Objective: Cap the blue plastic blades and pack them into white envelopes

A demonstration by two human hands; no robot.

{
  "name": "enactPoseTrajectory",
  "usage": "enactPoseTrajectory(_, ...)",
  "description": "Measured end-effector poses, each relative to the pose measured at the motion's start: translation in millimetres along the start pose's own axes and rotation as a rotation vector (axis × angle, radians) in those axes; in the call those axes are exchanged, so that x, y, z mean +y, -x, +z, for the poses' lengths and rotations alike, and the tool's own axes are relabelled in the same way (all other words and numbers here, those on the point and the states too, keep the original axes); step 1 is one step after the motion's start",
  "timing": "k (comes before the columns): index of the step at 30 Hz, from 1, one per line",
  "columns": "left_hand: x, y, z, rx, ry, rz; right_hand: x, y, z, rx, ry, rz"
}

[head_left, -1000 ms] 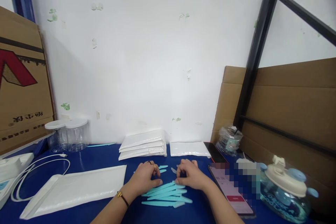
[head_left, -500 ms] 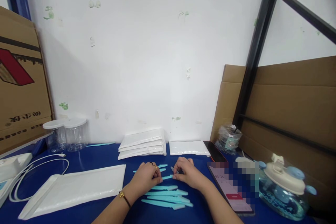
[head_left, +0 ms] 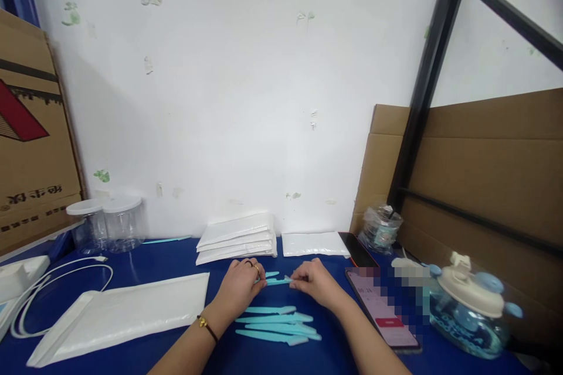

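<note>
One big scuffed white wall [head_left: 229, 99] filled most of the view, with a sheet of cardboard [head_left: 488, 164] at the right and a blue bench [head_left: 272, 360] below. On the bench, a long white envelope [head_left: 123, 316] lay off to the left, a stack of smaller envelopes [head_left: 237, 240] sat near the wall, and a water jug [head_left: 470, 310] and a lit phone [head_left: 378, 304] were over on the right. The left hand [head_left: 241, 282] and right hand [head_left: 315, 284] both looked pinched on one teal stick [head_left: 278, 282], one hand per end; couldn't tell if it touched the bench. Loose teal sticks [head_left: 272, 326] lay nearer the person. Imo the step was placing that stick, and the next move called for levelling it, then letting go gently.
</note>
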State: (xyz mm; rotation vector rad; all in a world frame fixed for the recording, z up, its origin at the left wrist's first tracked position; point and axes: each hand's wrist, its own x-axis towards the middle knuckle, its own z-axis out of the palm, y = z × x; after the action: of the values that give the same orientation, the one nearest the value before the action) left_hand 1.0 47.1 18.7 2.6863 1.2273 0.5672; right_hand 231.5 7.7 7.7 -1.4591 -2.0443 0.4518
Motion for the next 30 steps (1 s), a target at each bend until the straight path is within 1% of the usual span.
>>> enactPoseTrajectory(3,0,0,-3.0,-0.013,0.009,0.026,4,0,3,-0.012,-0.066,0.007)
enactPoseTrajectory(5,-2,0,-3.8,-0.012,-0.004,0.026,7,0,3,-0.006,-0.062,0.014)
enactPoseTrajectory(11,-22,4,-7.8,0.013,-0.053,-0.090,15,-1,-5,0.042,0.103,0.118)
enactPoseTrajectory(14,-21,8,-12.8,0.031,0.000,-0.094,10,0,-6,0.100,0.143,0.101)
enactPoseTrajectory(16,-14,11,-14.5,-0.031,0.063,-0.034,4,2,-4,0.074,0.113,0.072)
enactPoseTrajectory(18,-5,13,-13.5,-0.148,0.098,0.027,-2,5,-2,-0.017,0.074,0.052)
enactPoseTrajectory(20,1,15,-10.1,-0.223,0.091,0.044,-6,7,1,-0.108,0.053,0.042)
enactPoseTrajectory(21,3,15,-8.0,-0.233,0.080,0.036,-8,8,2,-0.141,0.046,0.041)
enactPoseTrajectory(23,5,14,-4.3,-0.214,0.060,0.009,-10,8,4,-0.191,0.027,0.036)
enactPoseTrajectory(25,5,12,-2.2,-0.173,0.050,-0.009,-11,7,4,-0.204,0.017,0.026)
enactPoseTrajectory(27,3,10,-2.1,-0.123,0.055,-0.023,-10,6,3,-0.166,0.025,0.020)
enactPoseTrajectory(30,-3,6,-4.7,-0.054,0.034,-0.062,-5,4,-2,-0.053,0.079,0.044)
